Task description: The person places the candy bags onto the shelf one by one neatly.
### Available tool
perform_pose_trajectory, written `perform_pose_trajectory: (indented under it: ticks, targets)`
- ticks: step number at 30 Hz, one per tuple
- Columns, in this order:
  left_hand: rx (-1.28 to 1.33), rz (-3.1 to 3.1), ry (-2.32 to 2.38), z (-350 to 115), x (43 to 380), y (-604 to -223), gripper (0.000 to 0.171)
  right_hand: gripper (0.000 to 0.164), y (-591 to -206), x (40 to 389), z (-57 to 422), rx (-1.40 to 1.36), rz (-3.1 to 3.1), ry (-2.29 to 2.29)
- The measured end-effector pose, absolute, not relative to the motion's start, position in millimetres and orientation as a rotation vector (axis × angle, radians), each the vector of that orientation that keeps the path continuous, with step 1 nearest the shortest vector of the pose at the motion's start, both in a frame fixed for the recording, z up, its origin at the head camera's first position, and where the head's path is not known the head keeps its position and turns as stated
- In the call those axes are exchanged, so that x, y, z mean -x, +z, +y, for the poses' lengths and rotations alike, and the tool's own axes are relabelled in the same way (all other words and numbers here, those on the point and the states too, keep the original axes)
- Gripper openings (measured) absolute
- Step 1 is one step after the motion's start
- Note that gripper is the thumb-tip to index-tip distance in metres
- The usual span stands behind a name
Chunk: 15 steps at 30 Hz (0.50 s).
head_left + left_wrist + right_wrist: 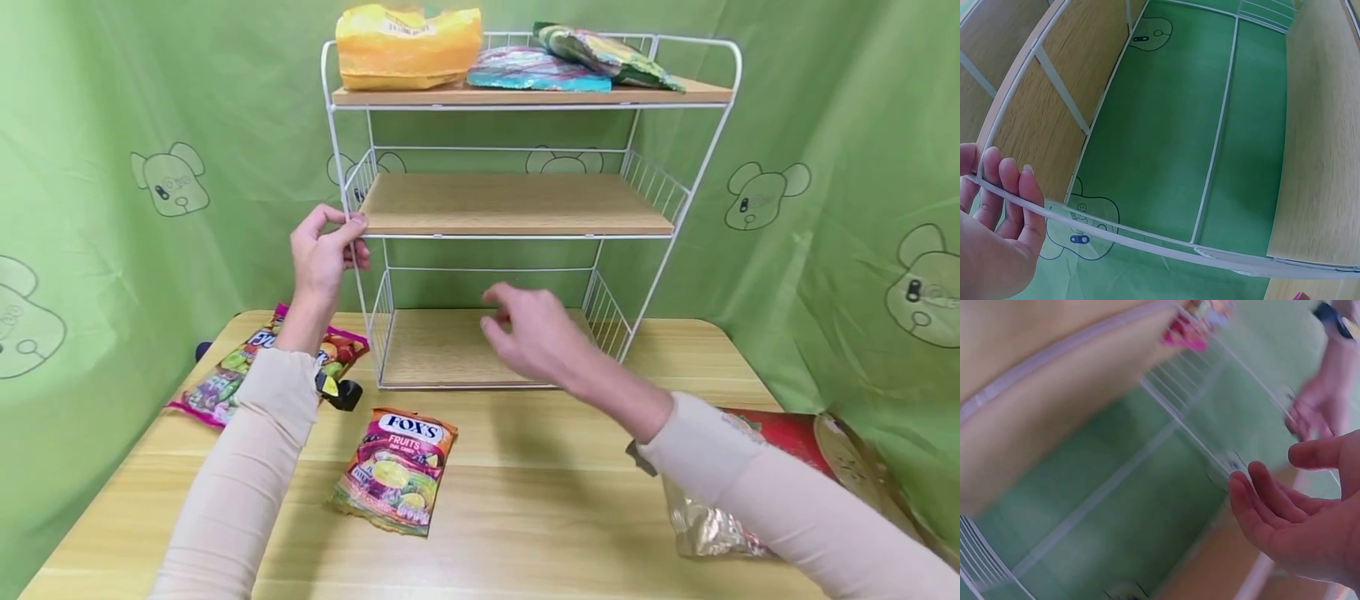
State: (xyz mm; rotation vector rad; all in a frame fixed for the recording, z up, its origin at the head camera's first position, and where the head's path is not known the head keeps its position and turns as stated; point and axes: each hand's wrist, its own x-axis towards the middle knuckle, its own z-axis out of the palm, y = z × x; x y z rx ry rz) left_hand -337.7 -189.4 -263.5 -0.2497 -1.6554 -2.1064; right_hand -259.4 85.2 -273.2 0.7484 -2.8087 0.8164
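Observation:
My left hand (321, 250) grips the white wire frame of a three-tier rack (517, 204) at the left front corner of its middle shelf. In the left wrist view, its fingers (1030, 200) curl round the thin front rail. My right hand (536, 333) hangs in the air before the bottom level, its fingers loosely bent. The right wrist view shows nothing between that thumb and fingers (1272, 509). On the table, in front of the rack, lies a Fox's fruit candy bag (397, 471).
On the top shelf sit an orange bag (408, 50), a blue packet (536, 71) and a green packet (603, 57). A pink-edged candy bag (225, 379) lies left, partly behind my left forearm. A red and gold bag (798, 442) lies right, partly under my right sleeve in view.

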Motion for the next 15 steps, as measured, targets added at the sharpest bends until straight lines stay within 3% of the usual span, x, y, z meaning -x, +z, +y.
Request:
perform_pose_trajectory:
  ticks: [15]
  targets:
    - [0.262, -1.633, -2.129, -190, 339, -264, 0.012, 0.052, -381, 261, 71, -0.718, -2.993, 0.683]
